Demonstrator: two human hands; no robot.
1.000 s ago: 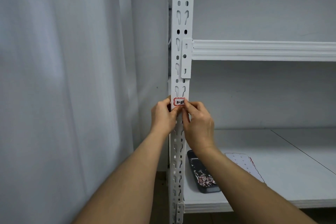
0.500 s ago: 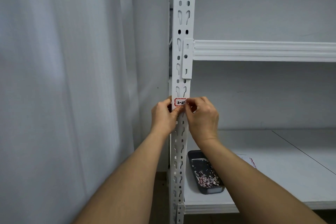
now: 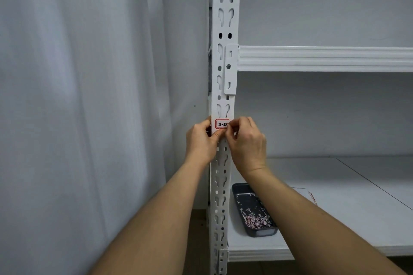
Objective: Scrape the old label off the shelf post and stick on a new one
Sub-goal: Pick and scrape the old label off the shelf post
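Note:
A white perforated shelf post [image 3: 225, 29] runs up the middle of the view. On it, at hand height, sits a small white label with a red border and handwriting [image 3: 221, 123]. My left hand [image 3: 202, 140] wraps the post's left edge, its thumb pressing just under the label. My right hand [image 3: 247, 143] has its fingers curled, fingertips at the label's right edge. Whether the label lies fully flat is hidden by the fingers.
A dark grey tray [image 3: 242, 190] holding several pink and white paper scraps lies on the lower white shelf board [image 3: 346, 219]. A sheet edged in red [image 3: 311, 196] peeks out behind my right forearm. An upper shelf beam [image 3: 324, 58] spans right. Pale curtain [image 3: 78, 96] hangs at left.
My right hand has turned and shifted slightly right, its fingertips staying at the label's right edge. The left hand holds its place. The view has drifted a little.

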